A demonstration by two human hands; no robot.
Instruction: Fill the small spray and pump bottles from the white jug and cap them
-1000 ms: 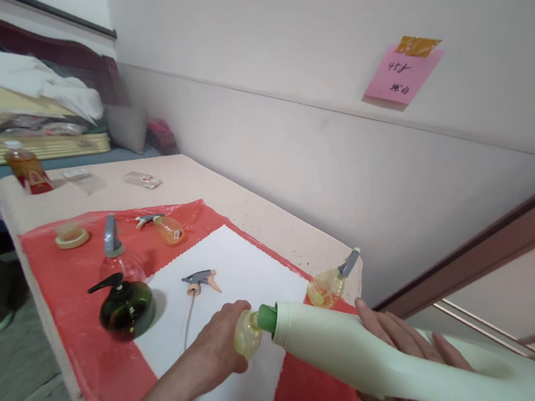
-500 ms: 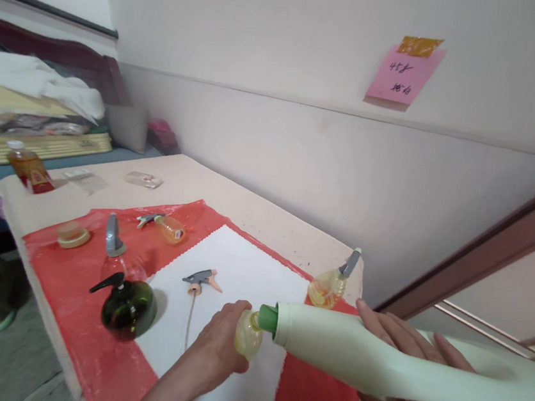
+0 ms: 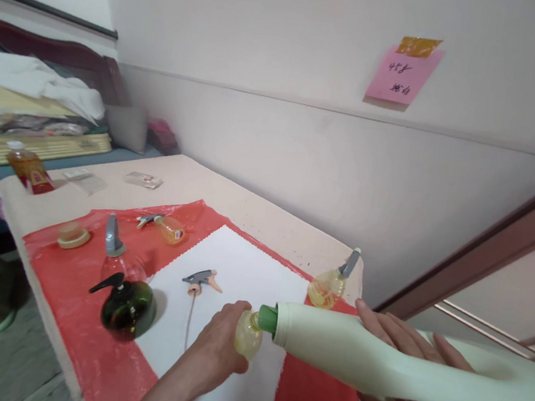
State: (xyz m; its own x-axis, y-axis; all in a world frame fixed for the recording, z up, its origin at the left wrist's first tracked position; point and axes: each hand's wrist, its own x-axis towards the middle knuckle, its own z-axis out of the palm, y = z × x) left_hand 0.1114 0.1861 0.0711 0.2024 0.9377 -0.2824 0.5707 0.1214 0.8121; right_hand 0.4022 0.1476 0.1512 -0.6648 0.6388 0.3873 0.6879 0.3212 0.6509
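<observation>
My left hand [image 3: 222, 346] is closed around a small clear yellowish bottle [image 3: 248, 340] with no sprayer on it, tilted above the white sheet [image 3: 259, 270]. Against the bottle's mouth lies the green spout [image 3: 267, 318] of a large pale green jug [image 3: 328, 342], which is tipped nearly level. My right hand [image 3: 415, 365] grips the jug, fingers over its upper side and the rest partly hidden behind it. Whether liquid is flowing, I cannot tell. A grey and peach trigger sprayer head [image 3: 200, 278] with its tube rests on the sheet.
Red plastic [image 3: 317, 393] covers part of the table. At left stand a dark green pump bottle [image 3: 127, 310] and a clear spray bottle [image 3: 114, 247]; an orange spray bottle [image 3: 171, 230] lies behind. A yellowish spray bottle [image 3: 328, 288] is near the wall. A pink note [image 3: 404, 74] hangs there.
</observation>
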